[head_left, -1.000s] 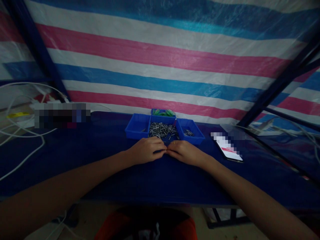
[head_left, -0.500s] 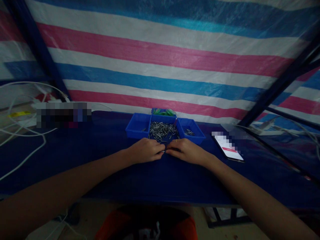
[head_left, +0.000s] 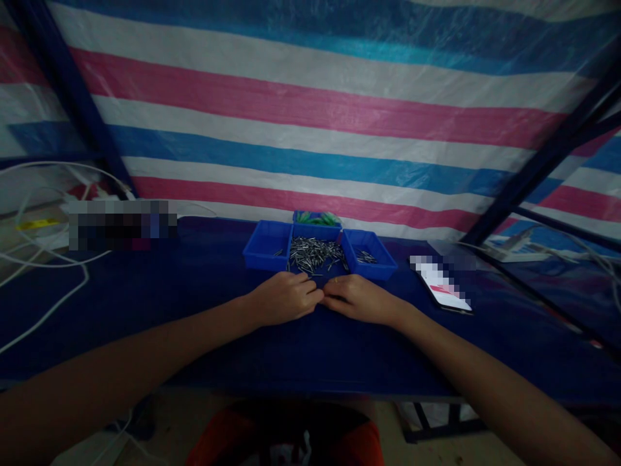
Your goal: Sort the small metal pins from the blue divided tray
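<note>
My left hand (head_left: 284,298) and my right hand (head_left: 361,298) meet at the fingertips just in front of a heap of thin metal pins (head_left: 315,254). The fingers of both hands are bent and pinched together; whatever they grip is hidden between them. Left of the heap stands a blue bin (head_left: 264,259) with a few metal pieces inside. To its right, another blue bin (head_left: 381,266) holds several more pins. Behind the heap, a third blue bin (head_left: 317,230) contains green items that I cannot make out.
A phone (head_left: 444,285) with a lit screen lies on the blue table (head_left: 310,362) at the right. White cables (head_left: 80,285) loop over the left end. Blue metal posts (head_left: 80,110) and a striped plastic sheet (head_left: 310,123) rise behind the table.
Both hands have come slightly nearer to me, and their fingertips have closed together. A thin metal piece that showed at the left fingertips is now hidden.
</note>
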Motion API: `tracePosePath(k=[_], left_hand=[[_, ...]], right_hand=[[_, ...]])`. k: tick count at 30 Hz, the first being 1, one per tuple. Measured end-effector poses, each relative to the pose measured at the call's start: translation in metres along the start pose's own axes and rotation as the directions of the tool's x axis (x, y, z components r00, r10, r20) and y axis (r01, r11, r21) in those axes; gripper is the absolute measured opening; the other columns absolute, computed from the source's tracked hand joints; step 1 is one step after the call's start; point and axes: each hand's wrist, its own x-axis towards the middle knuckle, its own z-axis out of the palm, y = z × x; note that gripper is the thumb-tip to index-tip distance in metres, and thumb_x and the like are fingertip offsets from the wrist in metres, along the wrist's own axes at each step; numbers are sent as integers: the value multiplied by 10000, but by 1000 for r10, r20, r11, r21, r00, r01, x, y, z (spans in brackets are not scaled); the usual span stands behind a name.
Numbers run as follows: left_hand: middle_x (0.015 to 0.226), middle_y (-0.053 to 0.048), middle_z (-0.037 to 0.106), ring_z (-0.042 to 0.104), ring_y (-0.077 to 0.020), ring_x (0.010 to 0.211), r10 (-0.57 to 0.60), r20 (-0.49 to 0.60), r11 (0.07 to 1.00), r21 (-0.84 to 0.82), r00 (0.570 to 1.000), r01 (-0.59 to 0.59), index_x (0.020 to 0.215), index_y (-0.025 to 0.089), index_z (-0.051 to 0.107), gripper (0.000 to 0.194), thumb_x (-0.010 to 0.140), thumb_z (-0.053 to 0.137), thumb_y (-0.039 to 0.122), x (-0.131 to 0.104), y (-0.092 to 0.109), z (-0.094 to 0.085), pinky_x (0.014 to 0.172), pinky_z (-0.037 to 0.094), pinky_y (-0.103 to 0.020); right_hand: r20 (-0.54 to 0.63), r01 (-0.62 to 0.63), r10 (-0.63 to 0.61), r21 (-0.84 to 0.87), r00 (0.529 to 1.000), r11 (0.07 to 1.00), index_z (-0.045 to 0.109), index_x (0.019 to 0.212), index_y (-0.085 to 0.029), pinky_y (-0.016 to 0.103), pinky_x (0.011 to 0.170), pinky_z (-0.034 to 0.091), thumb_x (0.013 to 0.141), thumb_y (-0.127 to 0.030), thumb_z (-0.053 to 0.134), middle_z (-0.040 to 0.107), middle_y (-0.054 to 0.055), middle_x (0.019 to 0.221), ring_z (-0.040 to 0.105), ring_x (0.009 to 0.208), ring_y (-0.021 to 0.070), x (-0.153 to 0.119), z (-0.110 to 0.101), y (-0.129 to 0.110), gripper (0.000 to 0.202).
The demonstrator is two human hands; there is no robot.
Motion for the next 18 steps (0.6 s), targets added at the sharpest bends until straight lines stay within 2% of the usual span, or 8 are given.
tracePosePath(k=[4,10,13,18], left_hand=[[714,-12,582,531,-153,682,-70,24,997,-43,997,71,770,167,538,166,879,442,248,-1,0,4,547,354,-260],[786,4,609,577,-141,752,-226,141,937,-241,964,254,849,186,569,152,875,461,290,-2,-7,8,613,407,-238],[819,7,616,586,-132,785,-240,160,911,-303,957,279,883,190,573,141,880,451,262,-1,-9,8,660,421,-232],[845,0,624,590,-141,808,-280,163,899,-301,946,318,901,190,583,151,875,452,259,-1,-8,8,684,434,-242]], right_hand=[[18,-20,20,6,1000,1000,582,815,-133,231,643,381,905,-196,417,578,32,746,529,672,109,-1,-2,2,198],[49,-59,58,22,997,998,604,882,-133,250,681,401,908,-218,412,611,50,800,558,719,124,-2,-4,10,212],[54,-72,71,17,996,997,606,890,-135,253,687,404,910,-223,409,616,53,807,562,727,126,-3,-4,12,217],[32,-88,88,-8,996,996,608,870,-136,256,689,405,913,-234,409,617,56,806,563,732,131,-2,-4,12,226]])
